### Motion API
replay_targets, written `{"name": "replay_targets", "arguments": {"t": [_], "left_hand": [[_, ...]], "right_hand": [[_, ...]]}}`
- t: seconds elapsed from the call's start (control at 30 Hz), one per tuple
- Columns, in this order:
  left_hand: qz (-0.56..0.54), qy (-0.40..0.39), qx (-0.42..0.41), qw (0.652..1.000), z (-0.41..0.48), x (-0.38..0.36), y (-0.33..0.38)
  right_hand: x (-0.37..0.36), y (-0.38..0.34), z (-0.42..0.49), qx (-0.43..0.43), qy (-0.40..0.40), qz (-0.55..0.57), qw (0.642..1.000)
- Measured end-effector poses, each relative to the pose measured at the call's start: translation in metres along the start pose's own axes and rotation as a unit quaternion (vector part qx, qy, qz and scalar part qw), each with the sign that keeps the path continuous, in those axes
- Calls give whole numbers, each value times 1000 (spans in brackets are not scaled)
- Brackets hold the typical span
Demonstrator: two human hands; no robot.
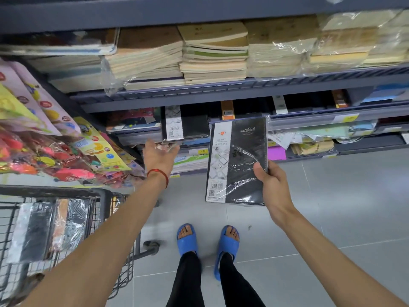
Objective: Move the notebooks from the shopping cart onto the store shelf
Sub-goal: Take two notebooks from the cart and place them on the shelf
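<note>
Notebook (238, 161), black cover with a white paper band down its left side, shrink-wrapped: held upright in the air in front of the shelf (221, 103), above the grey tiled floor (332, 207). Right hand (271, 181) clamps its lower right edge, thumb on the front cover, remaining fingers hidden behind.

Second notebook (185, 126), same black-and-white type: lying on a lower shelf board, its front end overhanging the board's edge. Left hand (159, 155), fingers spread and slack, palm toward the shelf, sits just below that overhanging end; contact cannot be told. Red string bracelet (157, 172) on the left wrist.

More wrapped notebooks (44, 229): lying in the shopping cart (106, 202), at the lower left, behind the wire side.

Upper shelf board: stacks of cream and brown books (214, 52), some bundled in clear plastic.

Left of the shelf: hanging packets of bright toys (44, 151).

Floor: the person's feet in blue slippers (187, 239), black trousers above.
</note>
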State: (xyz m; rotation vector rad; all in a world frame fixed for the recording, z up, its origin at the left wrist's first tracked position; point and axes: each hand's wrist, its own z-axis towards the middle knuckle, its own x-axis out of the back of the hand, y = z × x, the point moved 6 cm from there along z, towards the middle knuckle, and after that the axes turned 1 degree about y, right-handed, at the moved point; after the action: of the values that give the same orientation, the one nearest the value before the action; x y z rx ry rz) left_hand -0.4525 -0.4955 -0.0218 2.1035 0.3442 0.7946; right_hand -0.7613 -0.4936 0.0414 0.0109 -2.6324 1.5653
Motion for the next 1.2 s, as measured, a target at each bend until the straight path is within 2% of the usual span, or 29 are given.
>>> {"name": "replay_targets", "arguments": {"t": [0.07,0.13,0.17,0.23,0.4,0.5,0.67,0.87,1.07,1.2], "left_hand": [[-67,-82,54,993,-33,0,-2],[-127,-226,118,959,-72,-9,2],[-138,-280,124,942,-91,-12,8],[-129,-328,80,932,-111,-12,15],[-160,-255,22,953,-107,-1,12],[-160,-221,-28,962,-104,1,17],[-113,-199,-89,969,-88,1,17],[-51,-252,-155,954,-52,-1,16],[11,-175,-168,970,-13,-1,0],[64,-53,-215,973,-8,6,-4]], "right_hand": [[-3,-1,-2,-5,-21,-3,1000],[-9,-2,-4,-14,-52,-4,999],[-12,-3,-5,-18,-71,-6,997],[-20,-8,-6,-16,-115,-24,993],[-38,-14,-9,-3,-278,-123,953],[-47,-12,-7,37,-333,-174,926],[-67,-11,14,103,-294,-204,928],[-97,-5,50,150,-266,-216,927],[-123,19,80,184,-236,-267,916],[-127,24,83,227,-198,-252,920]]}}
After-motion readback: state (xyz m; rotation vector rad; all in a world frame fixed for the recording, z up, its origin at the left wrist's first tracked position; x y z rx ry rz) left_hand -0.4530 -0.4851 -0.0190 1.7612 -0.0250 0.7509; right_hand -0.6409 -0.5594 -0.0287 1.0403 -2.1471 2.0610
